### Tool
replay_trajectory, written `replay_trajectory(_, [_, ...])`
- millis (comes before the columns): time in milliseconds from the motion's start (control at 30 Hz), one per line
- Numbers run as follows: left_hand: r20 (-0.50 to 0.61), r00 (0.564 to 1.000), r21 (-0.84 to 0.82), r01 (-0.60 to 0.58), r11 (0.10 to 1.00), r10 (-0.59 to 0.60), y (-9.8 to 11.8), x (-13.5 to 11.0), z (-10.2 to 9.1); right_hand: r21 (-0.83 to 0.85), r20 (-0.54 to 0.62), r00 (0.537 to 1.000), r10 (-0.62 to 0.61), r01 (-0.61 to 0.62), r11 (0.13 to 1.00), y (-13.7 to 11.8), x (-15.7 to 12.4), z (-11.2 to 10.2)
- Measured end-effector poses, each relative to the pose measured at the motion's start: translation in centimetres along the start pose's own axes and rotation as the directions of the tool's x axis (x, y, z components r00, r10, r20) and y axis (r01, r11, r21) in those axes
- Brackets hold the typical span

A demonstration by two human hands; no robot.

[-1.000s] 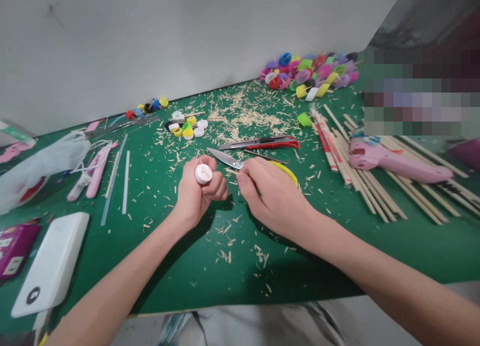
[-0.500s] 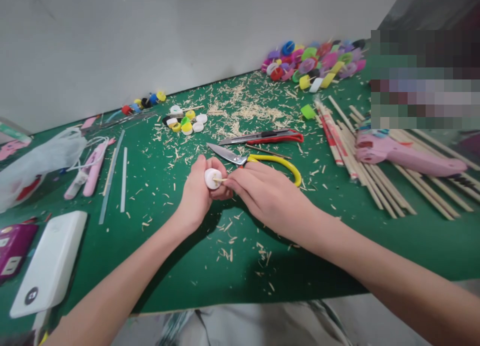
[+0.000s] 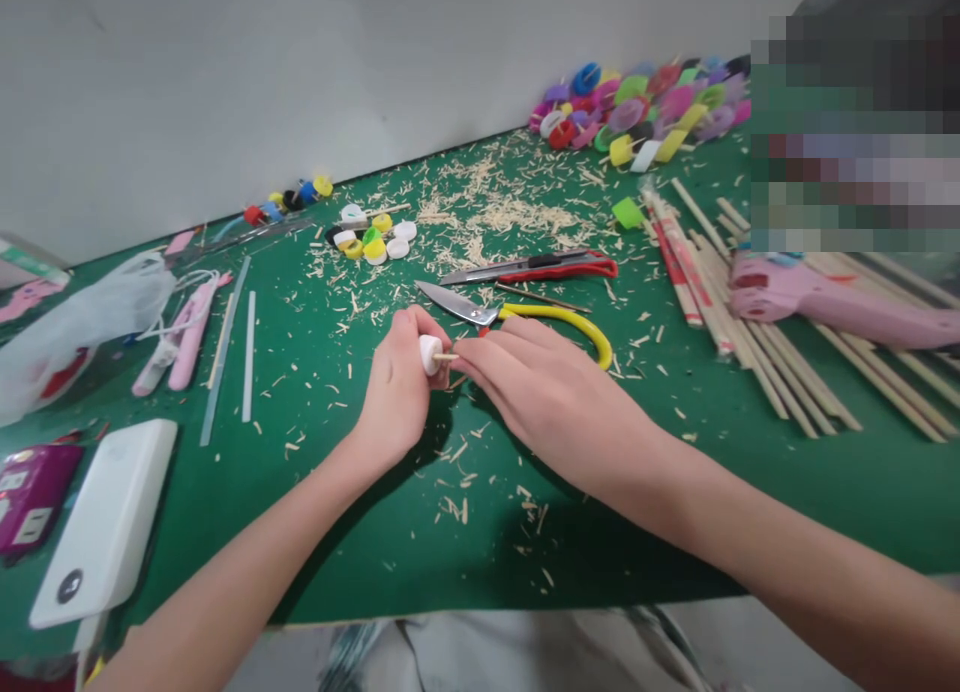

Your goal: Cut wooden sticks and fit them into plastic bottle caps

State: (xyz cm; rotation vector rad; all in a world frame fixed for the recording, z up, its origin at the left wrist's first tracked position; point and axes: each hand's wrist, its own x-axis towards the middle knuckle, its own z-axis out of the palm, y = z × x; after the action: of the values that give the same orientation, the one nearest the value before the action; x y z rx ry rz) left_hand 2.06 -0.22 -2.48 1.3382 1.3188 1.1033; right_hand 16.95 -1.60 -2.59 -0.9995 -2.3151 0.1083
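Over the middle of the green table (image 3: 360, 562), my left hand (image 3: 397, 387) is closed around a white bottle cap (image 3: 430, 354). A thin wooden stick (image 3: 445, 357) pokes out of the cap toward the right. My right hand (image 3: 540, 382) pinches the far end of that stick between thumb and fingers. Just beyond my hands lie scissors (image 3: 555, 312) with yellow handles, their blades pointing left. Behind these rests a red utility knife (image 3: 577, 265). A loose group of white, yellow and green caps (image 3: 375, 250) sits farther back on the left.
Wood shavings (image 3: 502, 212) are scattered widely. Colourful caps on sticks (image 3: 630, 107) are heaped against the wall. Wooden sticks (image 3: 780, 372) and a pink tool (image 3: 847, 297) lie right. A white power bank (image 3: 105, 522), a plastic bag (image 3: 97, 312) and pink glue guns (image 3: 191, 337) lie left.
The white cap has turned in my left hand, so it now shows more edge-on with its stick pointing right. My right hand stays on the stick. The view has shifted slightly.
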Motion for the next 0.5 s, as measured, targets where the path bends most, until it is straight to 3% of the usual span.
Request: replay_trajectory(500, [-0.068, 0.983, 0.259, -0.149, 0.954, 0.172, -1.0, -0.4, 0.2, 0.048, -0.021, 1.0, -0.016, 0.017, 0.999, 0.2, -0.3, 1.2])
